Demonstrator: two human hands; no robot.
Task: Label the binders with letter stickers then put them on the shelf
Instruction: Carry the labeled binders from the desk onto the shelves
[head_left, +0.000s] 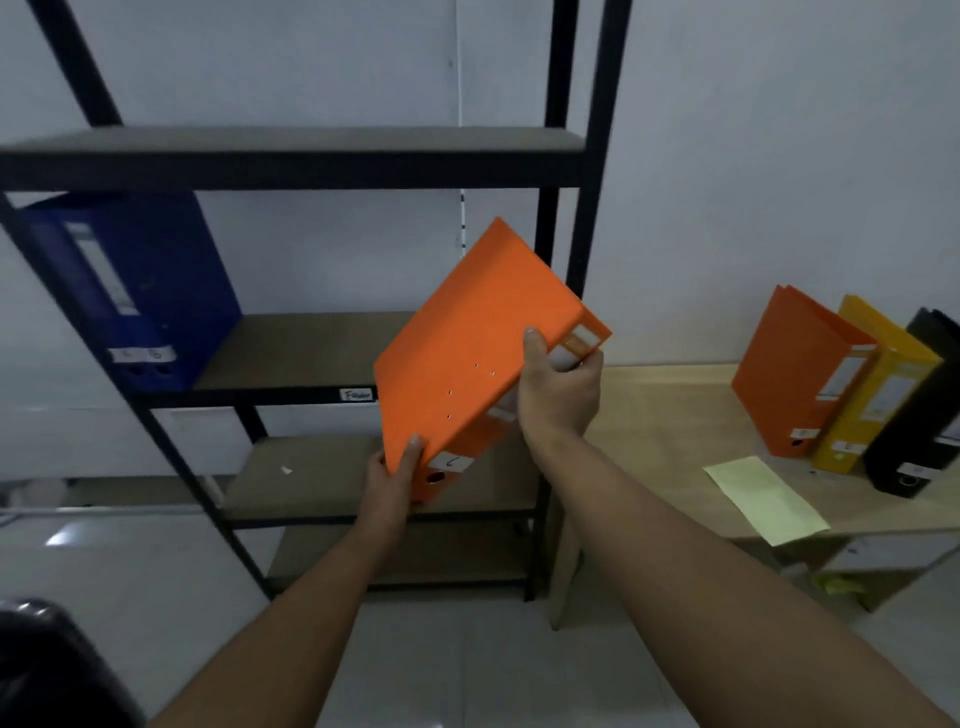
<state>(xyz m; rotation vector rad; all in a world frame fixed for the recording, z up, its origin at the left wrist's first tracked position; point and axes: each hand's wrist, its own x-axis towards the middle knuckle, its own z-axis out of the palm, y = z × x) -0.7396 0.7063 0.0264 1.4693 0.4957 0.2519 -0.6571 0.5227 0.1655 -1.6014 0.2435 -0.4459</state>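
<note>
The left hand (387, 488) is gripping the lower corner of the orange binder (467, 353), with the thumb lying on the cover and the fingers hiding underneath. The right hand (561, 389) is clasping the spine higher up. Its thumb is pressing on the cover's edge, and its fingers are curling out of sight and covering part of the spine label.

The binder is hanging in the air in front of the shelf (301, 348), resting on none of its boards. It is tilting, with its long axis running from lower left to upper right and the spine facing down-right, toward the person. A white sticker (452, 461) is sitting near the spine's lower end; its handwritten mark is looking like a C, though blur is leaving that uncertain.

At the left end of the middle board the blue binders (130, 291) are standing, partly hidden by the frame post, their stickers unreadable. On the tabletop (665, 415) to the right, a second orange binder (800, 374), a yellow binder (878, 395) and a black binder (924, 415) are leaning in a row near the back right corner — the black one running off the picture's edge. A pale yellow sheet (766, 499) is lying at the front edge.
</note>
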